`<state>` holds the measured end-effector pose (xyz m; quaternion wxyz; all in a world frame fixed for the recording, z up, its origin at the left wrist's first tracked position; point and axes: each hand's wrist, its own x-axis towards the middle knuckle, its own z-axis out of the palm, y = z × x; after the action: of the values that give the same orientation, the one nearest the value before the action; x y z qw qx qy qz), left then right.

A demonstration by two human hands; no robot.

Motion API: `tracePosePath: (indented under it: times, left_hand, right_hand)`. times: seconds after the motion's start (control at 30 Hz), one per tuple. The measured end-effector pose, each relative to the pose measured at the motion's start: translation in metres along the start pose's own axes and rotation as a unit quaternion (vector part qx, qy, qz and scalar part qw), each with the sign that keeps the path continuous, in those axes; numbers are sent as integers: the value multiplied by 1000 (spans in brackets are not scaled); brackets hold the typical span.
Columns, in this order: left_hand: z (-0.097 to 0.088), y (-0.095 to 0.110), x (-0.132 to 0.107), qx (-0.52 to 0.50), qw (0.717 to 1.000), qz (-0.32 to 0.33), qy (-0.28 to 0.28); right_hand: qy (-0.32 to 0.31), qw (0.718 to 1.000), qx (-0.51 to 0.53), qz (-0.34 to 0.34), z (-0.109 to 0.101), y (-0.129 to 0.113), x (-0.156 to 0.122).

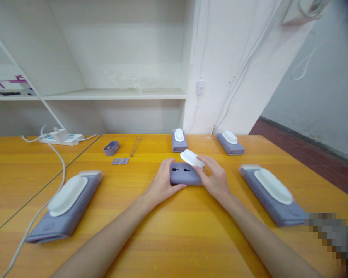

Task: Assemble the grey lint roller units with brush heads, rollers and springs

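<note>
A small purple-grey device body (183, 173) with two dark slots lies at the middle of the orange wooden table (168, 231). My left hand (162, 183) rests against its left end, fingers curled round it. My right hand (216, 177) pinches a white ribbed oval cap (191, 158), tilted just above the body's right half.
Two large purple units with white oval tops lie at the left (65, 202) and right (272, 193). Two small ones (179, 140) (230, 142) stand at the far edge. A small purple tray (111, 148), flat piece (120, 161), spring (135, 146) and power strip (62, 137) with cable lie far left.
</note>
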<state>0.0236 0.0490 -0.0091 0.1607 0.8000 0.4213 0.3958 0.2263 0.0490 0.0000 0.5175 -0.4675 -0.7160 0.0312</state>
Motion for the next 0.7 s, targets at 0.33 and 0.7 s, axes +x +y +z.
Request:
tracePosePath:
  times: [0.33,0.7]
  left_hand:
    - [0,-1,1,-20,1000,1,-2]
    - [0,-2,-1,-1,1000,6,5]
  right_hand:
    - [-82,994,14,-68,9,-7,-9]
    - [-110,992,-19,-56,12,-11,-4]
